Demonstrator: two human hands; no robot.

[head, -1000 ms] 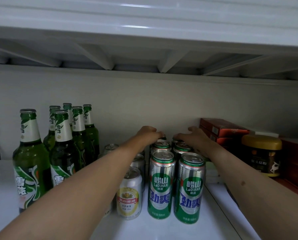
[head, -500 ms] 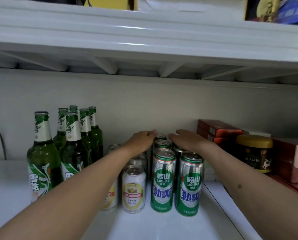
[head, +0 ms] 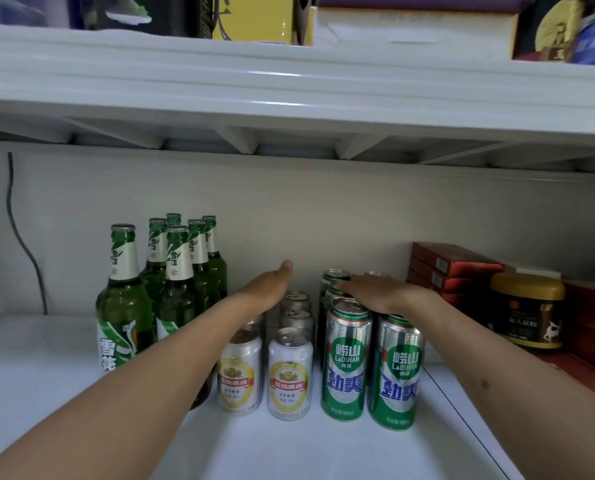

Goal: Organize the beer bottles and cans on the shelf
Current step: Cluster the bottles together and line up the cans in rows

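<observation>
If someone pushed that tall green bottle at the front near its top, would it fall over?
Probably, yes. The front green bottle is tall with a narrow neck, so a push up high would likely tip it. It looks like glass, so it may break, and it could knock the bottles behind it. A push low down would more likely slide it along the smooth white shelf.

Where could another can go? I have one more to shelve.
Bare shelf lies in front of the cans, and left of the green bottles. It is crowded between the white cans, green cans and red boxes.
</observation>
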